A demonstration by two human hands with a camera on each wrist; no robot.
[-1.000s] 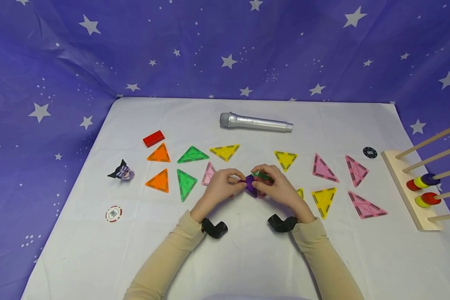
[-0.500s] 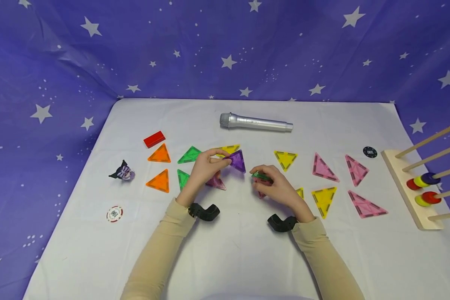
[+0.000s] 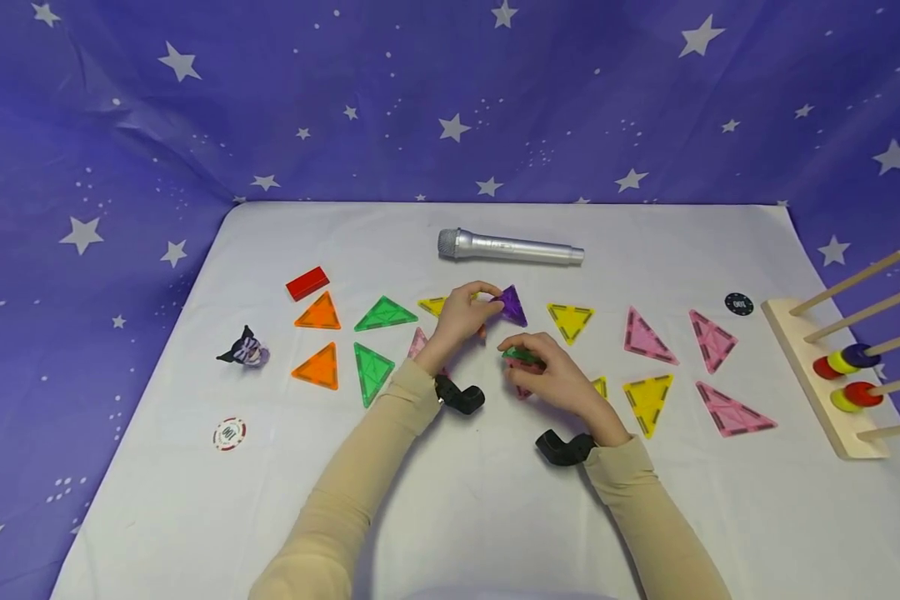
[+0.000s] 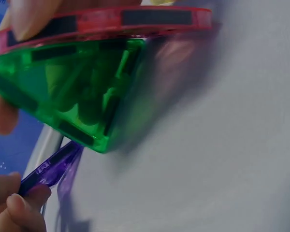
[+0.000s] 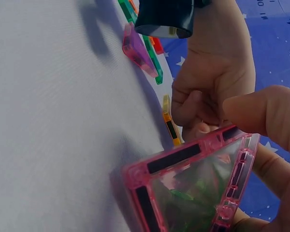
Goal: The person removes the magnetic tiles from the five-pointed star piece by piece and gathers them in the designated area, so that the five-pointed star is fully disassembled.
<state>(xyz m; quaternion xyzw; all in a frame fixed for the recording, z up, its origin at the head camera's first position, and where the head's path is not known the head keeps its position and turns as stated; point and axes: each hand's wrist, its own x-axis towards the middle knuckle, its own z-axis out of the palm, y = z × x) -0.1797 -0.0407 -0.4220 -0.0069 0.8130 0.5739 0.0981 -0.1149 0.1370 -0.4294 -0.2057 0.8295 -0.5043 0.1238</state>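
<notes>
Left hand [image 3: 461, 318] pinches a purple tile [image 3: 512, 305] at its fingertips, raised above the table [image 3: 495, 500]. Right hand [image 3: 551, 377] grips stacked green tile [image 3: 521, 356] and pink tile [image 5: 198, 188], just beside.

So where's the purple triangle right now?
In the head view, the purple triangle is pinched in the left hand, just below the silver microphone.

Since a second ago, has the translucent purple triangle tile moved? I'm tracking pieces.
Yes. The translucent purple triangle tile, pinched by the left hand, has gone up the table towards the silver microphone.
</notes>
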